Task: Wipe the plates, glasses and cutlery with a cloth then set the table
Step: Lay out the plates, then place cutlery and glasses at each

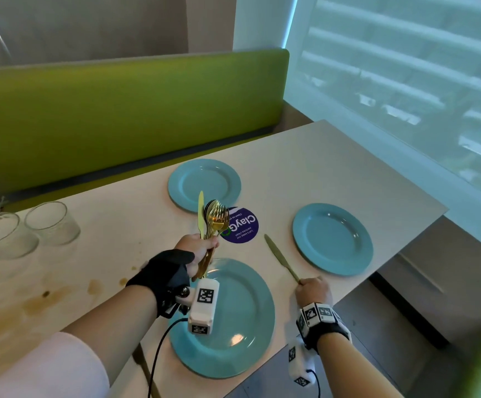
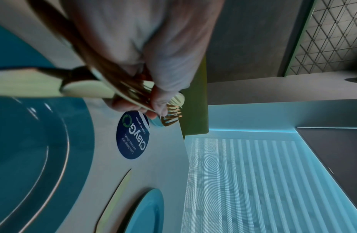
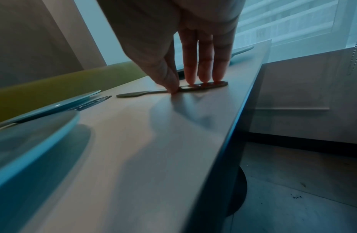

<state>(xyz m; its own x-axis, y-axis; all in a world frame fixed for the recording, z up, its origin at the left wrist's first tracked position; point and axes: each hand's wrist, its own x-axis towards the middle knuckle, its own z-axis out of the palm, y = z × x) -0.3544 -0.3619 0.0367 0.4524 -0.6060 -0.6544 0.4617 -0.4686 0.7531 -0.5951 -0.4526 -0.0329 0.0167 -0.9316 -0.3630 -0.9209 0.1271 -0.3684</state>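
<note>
My left hand [image 1: 197,248] is clenched round a bundle [image 1: 213,222] of gold cutlery, heads up, over the 12 o'clock rim of the near plate [image 1: 242,334]. I count a knife blade, spoons and forks in it, though the left wrist view is too blurred for an exact tally. My right hand [image 1: 312,290] has three straight fingers [image 3: 203,67] pressing down on the handle of a single knife [image 1: 279,255], with the thumb against its side. That knife lies flat on the table [image 1: 334,168] between the near plate and the right plate [image 1: 357,265], its tip pointing to about 11 o'clock. A third plate [image 1: 227,170] sits at 12 o'clock, and the glasses [image 1: 49,222] stand at 9 o'clock, well apart from all this.

My worries from here:

- The knife's handle end sits near the table edge at 4 o'clock. A careless slide while I straighten it could push it off onto the floor.
- The bundle is a loose fistful. If I ease my hold to pick one piece out, the others could slip and clatter onto the near plate below, perhaps chipping it.
- The table has brown stains at 8 o'clock; cutlery laid there would be dirtied again.
- Swinging the left arm toward 9 o'clock risks clipping the glasses.
</note>
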